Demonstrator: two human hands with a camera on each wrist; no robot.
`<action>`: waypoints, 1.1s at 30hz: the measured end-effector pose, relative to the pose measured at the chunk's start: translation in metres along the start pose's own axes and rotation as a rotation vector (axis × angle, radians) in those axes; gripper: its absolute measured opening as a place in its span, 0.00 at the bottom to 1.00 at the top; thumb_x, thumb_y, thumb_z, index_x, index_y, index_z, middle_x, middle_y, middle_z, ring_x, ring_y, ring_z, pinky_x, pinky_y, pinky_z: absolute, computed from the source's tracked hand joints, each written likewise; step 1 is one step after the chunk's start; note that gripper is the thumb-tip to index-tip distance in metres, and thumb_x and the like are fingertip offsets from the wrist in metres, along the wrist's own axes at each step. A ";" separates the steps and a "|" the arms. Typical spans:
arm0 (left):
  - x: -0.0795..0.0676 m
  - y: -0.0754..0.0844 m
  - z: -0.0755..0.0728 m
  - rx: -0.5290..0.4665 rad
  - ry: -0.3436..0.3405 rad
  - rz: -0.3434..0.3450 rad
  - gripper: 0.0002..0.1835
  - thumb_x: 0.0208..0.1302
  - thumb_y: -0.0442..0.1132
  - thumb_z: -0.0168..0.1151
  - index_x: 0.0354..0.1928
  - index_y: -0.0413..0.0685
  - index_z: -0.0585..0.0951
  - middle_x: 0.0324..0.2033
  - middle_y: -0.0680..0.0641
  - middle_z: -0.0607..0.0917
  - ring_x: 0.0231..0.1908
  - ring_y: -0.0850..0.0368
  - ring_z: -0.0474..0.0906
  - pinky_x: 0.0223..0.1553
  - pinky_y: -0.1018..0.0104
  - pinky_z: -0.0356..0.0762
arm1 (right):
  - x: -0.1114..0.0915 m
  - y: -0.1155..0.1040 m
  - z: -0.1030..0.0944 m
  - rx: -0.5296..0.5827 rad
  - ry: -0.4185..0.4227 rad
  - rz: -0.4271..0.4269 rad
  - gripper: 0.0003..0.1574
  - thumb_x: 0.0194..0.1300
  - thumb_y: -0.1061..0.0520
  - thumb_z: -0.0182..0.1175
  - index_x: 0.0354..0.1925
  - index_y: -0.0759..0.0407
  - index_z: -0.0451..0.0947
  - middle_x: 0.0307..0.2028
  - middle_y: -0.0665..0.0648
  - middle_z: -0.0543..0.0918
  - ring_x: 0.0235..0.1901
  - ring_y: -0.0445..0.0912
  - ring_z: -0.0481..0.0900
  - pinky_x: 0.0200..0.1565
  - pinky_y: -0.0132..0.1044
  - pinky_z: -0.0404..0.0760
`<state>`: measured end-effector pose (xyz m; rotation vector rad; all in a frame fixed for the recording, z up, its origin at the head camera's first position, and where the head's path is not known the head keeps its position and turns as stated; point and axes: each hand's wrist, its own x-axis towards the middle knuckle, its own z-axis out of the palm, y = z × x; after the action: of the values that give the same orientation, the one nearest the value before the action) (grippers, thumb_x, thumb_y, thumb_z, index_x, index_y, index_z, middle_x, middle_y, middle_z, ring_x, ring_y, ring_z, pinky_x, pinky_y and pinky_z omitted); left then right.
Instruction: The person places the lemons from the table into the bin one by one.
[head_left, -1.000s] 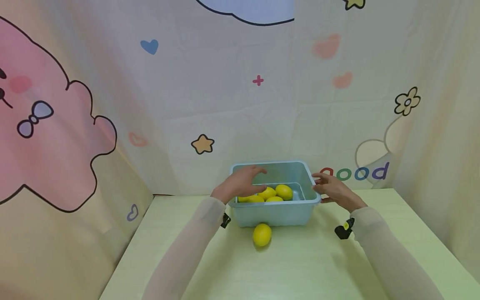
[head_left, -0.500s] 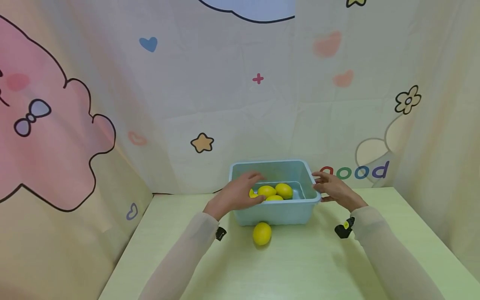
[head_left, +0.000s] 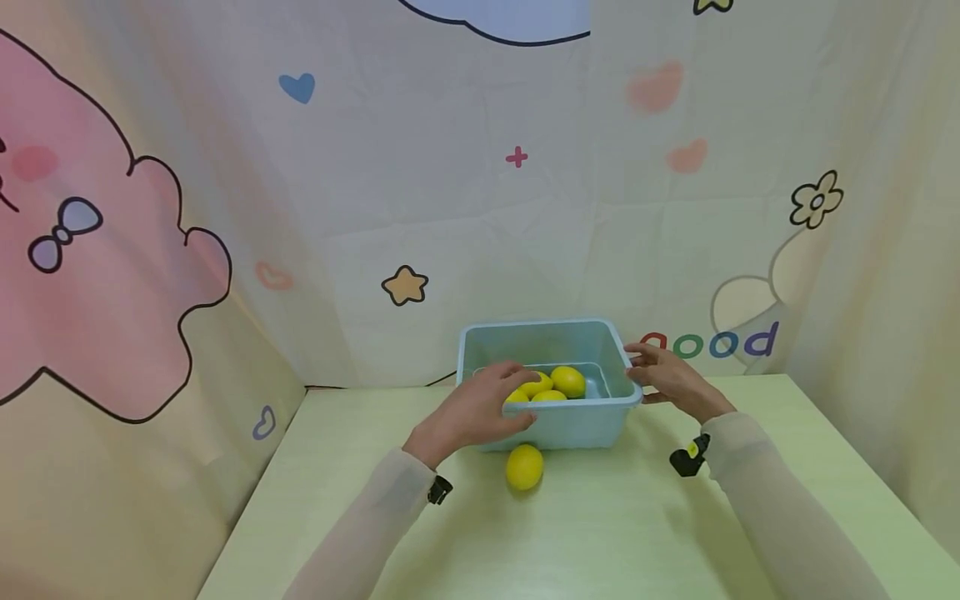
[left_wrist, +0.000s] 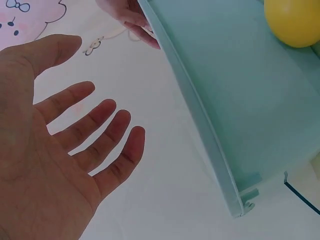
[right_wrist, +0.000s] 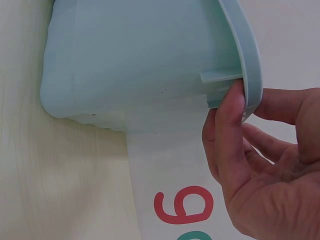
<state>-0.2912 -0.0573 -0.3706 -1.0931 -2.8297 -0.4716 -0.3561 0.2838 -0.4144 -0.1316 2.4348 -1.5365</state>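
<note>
A light blue plastic bin (head_left: 577, 427) stands at the back of the table with several lemons (head_left: 567, 382) inside. One more lemon (head_left: 524, 467) lies on the table just in front of it. My right hand (head_left: 675, 385) grips the bin's right rim; in the right wrist view the fingers (right_wrist: 231, 145) curl under the rim (right_wrist: 252, 65). Above the front left part of the bin, my left hand (head_left: 474, 410) hovers with spread fingers and holds nothing. It overlaps the bin's front rim and partly hides the lemons on the left.
The pale green table (head_left: 600, 533) reaches back to a printed curtain (head_left: 525, 242), which hangs close behind the bin. A dark cord (head_left: 441, 379) shows at the bin's left back side. Small black devices (head_left: 686, 460) sit on both wrists.
My left hand has drawn back from over the lemons toward the bin's front rim, coming a little lower and nearer the loose lemon. My right hand stays on the rim.
</note>
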 end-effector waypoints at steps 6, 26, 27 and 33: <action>-0.008 0.007 0.006 0.033 0.001 0.008 0.29 0.67 0.56 0.59 0.68 0.60 0.71 0.65 0.52 0.73 0.64 0.53 0.71 0.63 0.54 0.76 | 0.001 0.002 0.000 -0.005 0.005 0.000 0.41 0.71 0.56 0.54 0.76 0.59 0.49 0.67 0.70 0.62 0.51 0.55 0.76 0.50 0.45 0.84; -0.021 -0.002 0.062 0.153 -0.061 0.077 0.26 0.66 0.55 0.59 0.64 0.56 0.75 0.61 0.54 0.77 0.60 0.56 0.75 0.61 0.61 0.77 | 0.001 0.003 -0.001 -0.001 0.008 -0.002 0.41 0.72 0.55 0.54 0.76 0.59 0.49 0.67 0.69 0.62 0.52 0.56 0.75 0.51 0.46 0.84; -0.021 -0.003 0.063 0.152 -0.066 0.073 0.26 0.66 0.55 0.59 0.64 0.57 0.75 0.61 0.54 0.77 0.61 0.56 0.74 0.61 0.61 0.77 | 0.001 0.003 -0.001 -0.001 0.008 -0.001 0.41 0.72 0.55 0.54 0.76 0.59 0.49 0.67 0.69 0.62 0.52 0.55 0.75 0.51 0.45 0.84; -0.019 -0.009 0.073 0.171 -0.087 0.058 0.27 0.66 0.55 0.59 0.64 0.57 0.74 0.63 0.53 0.76 0.63 0.55 0.73 0.60 0.60 0.77 | 0.003 0.004 -0.001 0.000 0.007 0.002 0.41 0.71 0.55 0.54 0.76 0.58 0.49 0.68 0.69 0.62 0.52 0.55 0.76 0.50 0.45 0.84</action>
<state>-0.2797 -0.0532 -0.4453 -1.1842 -2.8383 -0.1774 -0.3588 0.2857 -0.4180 -0.1233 2.4400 -1.5383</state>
